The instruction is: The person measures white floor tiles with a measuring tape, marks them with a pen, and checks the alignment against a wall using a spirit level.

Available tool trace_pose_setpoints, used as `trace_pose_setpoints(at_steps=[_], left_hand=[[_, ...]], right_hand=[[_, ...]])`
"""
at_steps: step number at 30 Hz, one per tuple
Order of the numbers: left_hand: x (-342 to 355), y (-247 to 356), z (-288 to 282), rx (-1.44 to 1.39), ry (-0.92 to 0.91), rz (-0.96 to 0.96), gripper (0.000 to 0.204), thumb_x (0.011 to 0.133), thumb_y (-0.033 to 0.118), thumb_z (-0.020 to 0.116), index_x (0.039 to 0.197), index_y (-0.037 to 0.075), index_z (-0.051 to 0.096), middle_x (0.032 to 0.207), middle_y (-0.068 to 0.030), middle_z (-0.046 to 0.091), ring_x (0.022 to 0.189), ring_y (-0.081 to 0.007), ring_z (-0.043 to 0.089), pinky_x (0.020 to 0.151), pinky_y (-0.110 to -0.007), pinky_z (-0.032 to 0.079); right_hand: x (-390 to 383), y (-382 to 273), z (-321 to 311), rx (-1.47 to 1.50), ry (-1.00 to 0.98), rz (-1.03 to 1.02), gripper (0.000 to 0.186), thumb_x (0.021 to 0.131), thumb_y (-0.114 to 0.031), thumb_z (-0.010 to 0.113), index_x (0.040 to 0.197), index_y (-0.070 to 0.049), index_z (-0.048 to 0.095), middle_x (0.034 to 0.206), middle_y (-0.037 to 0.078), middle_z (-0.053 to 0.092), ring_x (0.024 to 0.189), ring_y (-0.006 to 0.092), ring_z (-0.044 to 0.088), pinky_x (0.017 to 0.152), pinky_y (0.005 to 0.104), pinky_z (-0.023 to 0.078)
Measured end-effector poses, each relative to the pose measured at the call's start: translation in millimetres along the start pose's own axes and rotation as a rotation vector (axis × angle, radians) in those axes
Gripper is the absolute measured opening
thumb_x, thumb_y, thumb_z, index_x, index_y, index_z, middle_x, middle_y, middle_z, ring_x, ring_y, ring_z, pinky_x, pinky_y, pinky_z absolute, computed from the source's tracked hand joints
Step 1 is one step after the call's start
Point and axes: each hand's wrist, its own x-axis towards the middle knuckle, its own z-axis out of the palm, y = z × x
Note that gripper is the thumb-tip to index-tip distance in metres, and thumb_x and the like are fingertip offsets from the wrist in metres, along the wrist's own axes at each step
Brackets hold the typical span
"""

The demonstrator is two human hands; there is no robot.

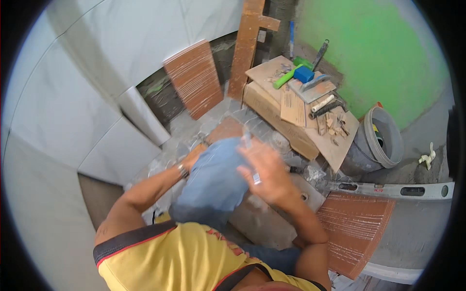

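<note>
My blurred right hand [264, 169] is raised beside my bent, jeans-covered knee [208, 179], fingers apart, with white wraps or strips on two fingers; I make out nothing held in it. My left hand [195, 154], with a metal watch at the wrist, reaches down along the knee's far side near a brown tile piece [224, 125], its fingers mostly hidden. Under my right arm lies a grey, dusty slab [259, 220], and a brown ridged-back tile [354, 225] lies to the right.
White marbled wall tiles [58, 92] line the left. A leaning brown tile [193, 77] and plank [242, 68] stand ahead. Cardboard boxes [272, 121] carry trowels, a green-handled tool [286, 77], blue block [303, 73] and scraps. A grey bucket [364, 150], spirit level [388, 189] and tap [427, 157] are right.
</note>
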Motion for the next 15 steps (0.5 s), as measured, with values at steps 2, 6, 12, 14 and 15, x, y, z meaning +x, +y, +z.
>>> trace_pose_setpoints(at_steps=[2,6,12,14,15], left_hand=[[11,-28,-40,-0.036,-0.004,0.011,0.039,0.105,0.034,0.048,0.114,0.000,0.067,0.104,-0.0075,0.073,0.094,-0.0163,0.066,0.085,-0.034,0.053],[75,-39,-113,0.173,-0.092,0.395,0.039,0.105,0.034,0.048,0.113,0.000,0.067,0.102,-0.0068,0.073,0.092,-0.0157,0.066,0.083,-0.033,0.053],[262,243,-191,0.230,0.609,0.954,0.047,0.095,0.024,0.068,0.130,-0.005,0.058,0.122,-0.0155,0.067,0.112,-0.0228,0.063,0.099,-0.035,0.048],[322,325,-222,0.222,0.713,0.974,0.081,0.088,0.035,0.075,0.144,-0.011,0.040,0.138,-0.0291,0.054,0.129,-0.0359,0.054,0.110,-0.043,0.042],[359,353,-248,0.309,0.866,1.052,0.092,0.084,0.042,0.077,0.144,-0.016,0.037,0.139,-0.0341,0.052,0.131,-0.0399,0.052,0.112,-0.046,0.038]], right_hand=[[16,7,49,0.106,0.038,-0.085,0.052,0.092,-0.030,0.070,0.137,-0.008,0.058,0.145,0.015,0.054,0.129,0.0364,0.053,0.104,0.0467,0.044],[57,12,81,0.212,-0.041,-0.121,0.053,0.090,-0.030,0.072,0.137,-0.009,0.058,0.143,0.013,0.055,0.132,0.0361,0.049,0.107,0.0474,0.042],[101,24,104,0.201,-0.106,0.046,0.051,0.090,-0.030,0.071,0.134,-0.010,0.058,0.143,0.011,0.054,0.131,0.0357,0.049,0.106,0.0477,0.043],[112,27,106,0.172,-0.127,0.116,0.050,0.091,-0.031,0.070,0.134,-0.010,0.058,0.142,0.011,0.055,0.130,0.0351,0.049,0.105,0.0478,0.043],[116,26,108,0.165,-0.171,0.155,0.049,0.092,-0.031,0.069,0.134,-0.010,0.058,0.141,0.011,0.055,0.129,0.0343,0.050,0.103,0.0480,0.044]])
